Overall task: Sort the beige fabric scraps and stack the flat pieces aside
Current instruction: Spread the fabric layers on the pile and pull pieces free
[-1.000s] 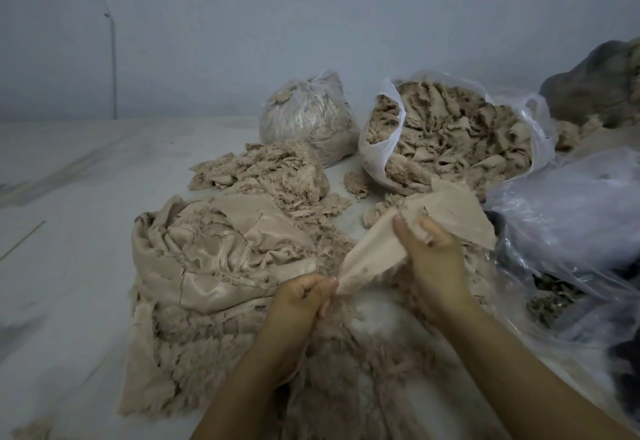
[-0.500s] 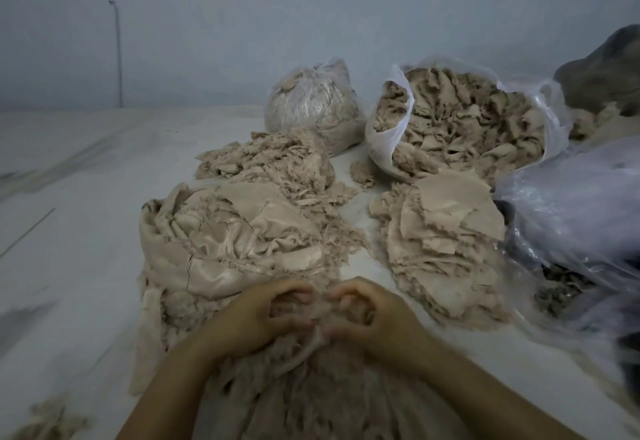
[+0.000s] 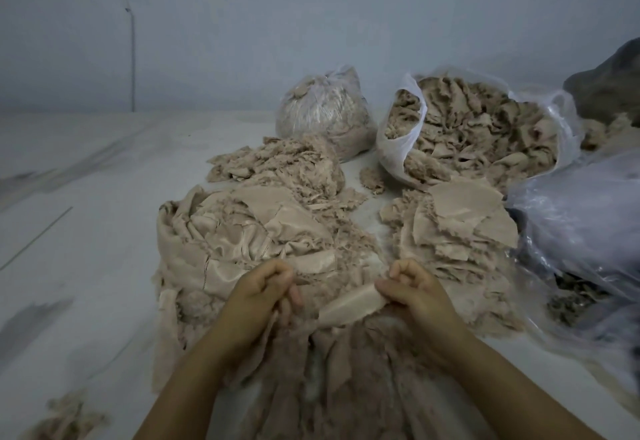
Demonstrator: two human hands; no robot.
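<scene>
flat beige scrap | limp, light, frays; take by edges | right hand pinches it | left hand grips loose scraps

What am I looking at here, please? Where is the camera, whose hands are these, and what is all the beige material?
The camera sits on a person's head and looks down at their own two bare hands; there is no robot. They are sorting beige fabric scraps. The left hand grips scraps in the frayed pile in front of them. The right hand pinches one smooth flat piece. To the right lies the stack of flat pieces. Behind stand an open plastic bag of scraps and a tied bag.
</scene>
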